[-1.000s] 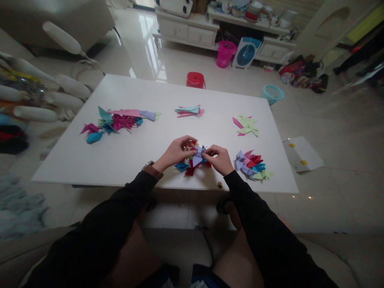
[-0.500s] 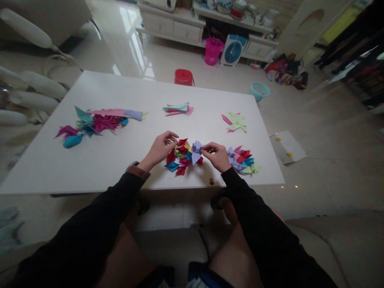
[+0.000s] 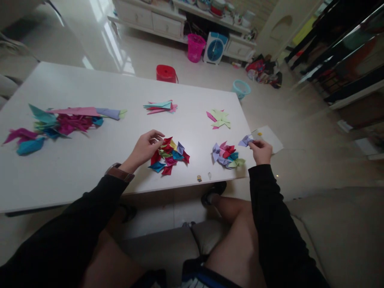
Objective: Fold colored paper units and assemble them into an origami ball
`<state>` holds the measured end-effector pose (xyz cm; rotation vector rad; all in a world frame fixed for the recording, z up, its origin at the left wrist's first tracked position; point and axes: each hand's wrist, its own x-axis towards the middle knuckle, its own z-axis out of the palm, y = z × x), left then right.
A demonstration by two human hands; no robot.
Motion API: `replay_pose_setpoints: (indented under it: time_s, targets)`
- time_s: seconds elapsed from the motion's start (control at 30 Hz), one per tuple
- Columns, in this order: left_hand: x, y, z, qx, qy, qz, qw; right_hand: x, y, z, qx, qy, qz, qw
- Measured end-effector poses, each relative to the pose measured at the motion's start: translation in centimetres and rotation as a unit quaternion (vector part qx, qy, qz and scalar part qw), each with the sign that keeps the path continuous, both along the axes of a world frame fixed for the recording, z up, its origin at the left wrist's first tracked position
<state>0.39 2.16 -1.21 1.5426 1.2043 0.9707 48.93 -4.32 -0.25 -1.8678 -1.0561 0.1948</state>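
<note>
My right hand (image 3: pixel 261 151) pinches a lavender folded-paper piece (image 3: pixel 245 141) beyond the table's right edge. Left of it lies a small pile of folded paper pieces (image 3: pixel 228 154) in lavender, pink, red, blue and green. My left hand (image 3: pixel 149 147) rests at the upper left side of the middle pile of folded paper pieces (image 3: pixel 170 156), which are red, blue, green, yellow and lavender. Its fingers are loosely curved and apart, with nothing seen in them.
On the white table (image 3: pixel 99 164) lie a big heap of folded paper (image 3: pixel 73 124), a stack of narrow folded strips (image 3: pixel 160 107) and a green-and-pink group (image 3: pixel 220 119). Small stickers (image 3: pixel 199 178) sit near the front edge. A red stool (image 3: pixel 166 73) and blue basket (image 3: pixel 241 88) stand beyond.
My right hand has moved right, carrying the lavender piece away from the middle pile and past the right pile. My left hand stays by the middle pile. The view has turned to the right.
</note>
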Motion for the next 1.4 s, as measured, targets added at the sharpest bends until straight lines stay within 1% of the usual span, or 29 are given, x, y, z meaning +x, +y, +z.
replay_pose_setpoints:
  time_s: [0.1, 0.2, 0.37, 0.43, 0.5, 0.73, 0.83, 0.9, 0.97, 1.03, 1.07, 1.1, 1.13, 1.2, 1.23, 1.3, 1.4]
  targets:
    - [-0.1, 0.1, 0.0, 0.002, 0.015, -0.002, 1.000, 2.7, -0.2, -1.7, -0.067, 0.007, -0.063, 0.996]
    - [-0.2, 0.1, 0.1, -0.001, 0.026, 0.000, 1.000, 3.7, -0.3, -3.3, -0.105, 0.022, -0.099, 0.989]
    - [-0.2, 0.1, 0.4, -0.009, 0.024, 0.002, 1.000, 3.0, 0.1, -5.8, -0.125, 0.048, -0.101, 0.986]
    - [-0.3, 0.1, 0.4, -0.008, 0.026, -0.002, 1.000, 2.5, 0.2, -6.5, -0.133, 0.055, -0.093, 0.985]
    - [-0.4, 0.0, 0.4, -0.005, 0.029, -0.004, 1.000, 2.2, 0.2, -6.8, -0.142, 0.057, -0.086, 0.984]
    - [-0.7, -0.1, 0.6, -0.002, 0.030, -0.003, 1.000, 2.6, -0.1, -6.1, -0.159, 0.016, -0.107, 0.981]
    - [-0.9, -0.1, 0.7, -0.005, 0.026, -0.003, 1.000, 2.5, 0.0, -5.6, -0.156, 0.001, -0.129, 0.979]
    - [-1.1, -0.1, 0.7, -0.003, 0.028, 0.000, 1.000, 2.2, 0.3, -4.7, -0.140, -0.014, -0.155, 0.978]
    - [-1.3, -0.1, 0.6, 0.001, 0.033, 0.001, 0.999, 1.8, 0.6, -3.5, -0.115, -0.026, -0.178, 0.977]
    - [-1.6, -0.3, 0.7, 0.011, 0.044, -0.005, 0.999, 1.1, 1.0, -2.3, -0.083, -0.033, -0.184, 0.979]
    - [-1.8, -0.5, 0.8, 0.019, 0.053, -0.008, 0.998, 0.6, 1.2, -1.7, -0.065, -0.035, -0.180, 0.981]
    - [-2.0, -0.6, 0.9, 0.029, 0.065, -0.012, 0.997, 0.0, 1.5, -1.3, -0.032, -0.051, -0.166, 0.984]
    - [-2.3, -0.8, 1.0, 0.040, 0.077, -0.016, 0.996, -0.9, 1.8, -1.0, -0.008, -0.059, -0.144, 0.988]
    - [-2.9, -1.0, 1.3, 0.067, 0.106, -0.017, 0.992, -3.5, 2.4, -0.4, 0.013, -0.054, -0.093, 0.994]
    - [-3.3, -1.2, 1.4, 0.083, 0.122, -0.016, 0.989, -5.3, 2.7, -0.1, 0.017, -0.054, -0.053, 0.997]
    - [-4.0, -1.6, 2.0, 0.109, 0.143, -0.008, 0.984, -9.7, 3.3, 0.6, 0.016, -0.060, 0.039, 0.997]
    - [-5.0, -2.2, 2.8, 0.125, 0.146, 0.014, 0.981, -18.0, 4.6, 1.6, -0.009, -0.060, 0.189, 0.980]
